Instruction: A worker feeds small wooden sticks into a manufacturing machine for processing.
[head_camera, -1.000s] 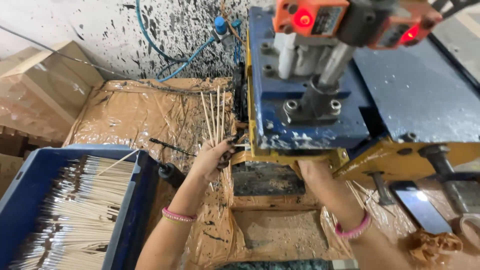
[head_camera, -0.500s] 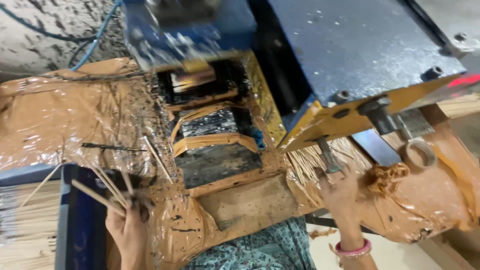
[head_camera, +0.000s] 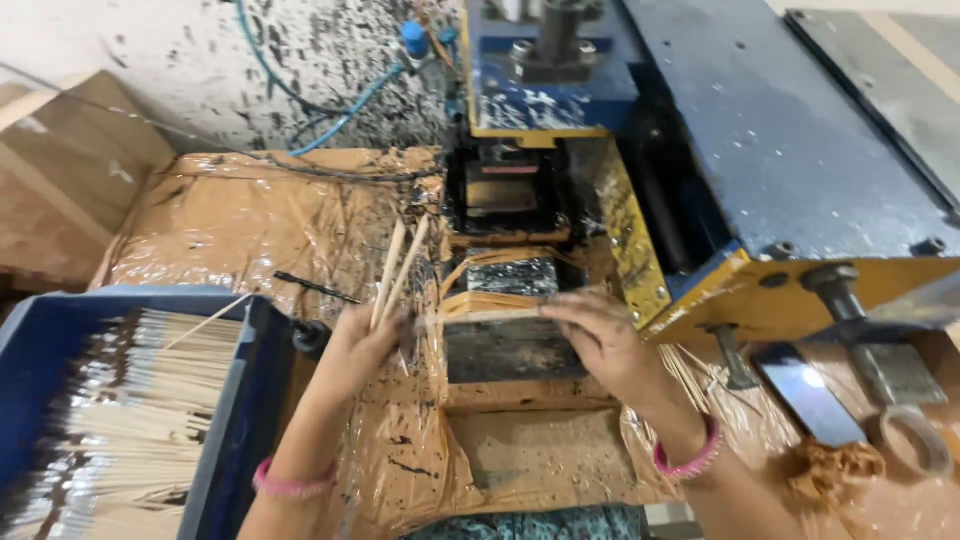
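Observation:
My left hand (head_camera: 352, 350) grips a few thin wooden sticks (head_camera: 398, 268) that point up and away, just left of the machine's slot. My right hand (head_camera: 598, 342) rests fingers-down on a single stick (head_camera: 478, 317) lying across the black-stained block (head_camera: 512, 345) in front of the blue and yellow machine (head_camera: 700, 150). Both wrists wear pink bangles. The bench is wrapped in brown plastic sheet (head_camera: 240, 230) spattered with black.
A blue crate (head_camera: 60, 330) full of sticks with dark coated ends stands at the left. A phone (head_camera: 808, 395), a tape roll (head_camera: 915, 438) and a bolt (head_camera: 735, 355) lie at the right under the machine's yellow edge. Blue hoses (head_camera: 350, 100) run along the spattered wall.
The view has swung back over the machine's slot. My left hand has come up from the lower left with the sticks; my right hand has moved from the right bench onto the block.

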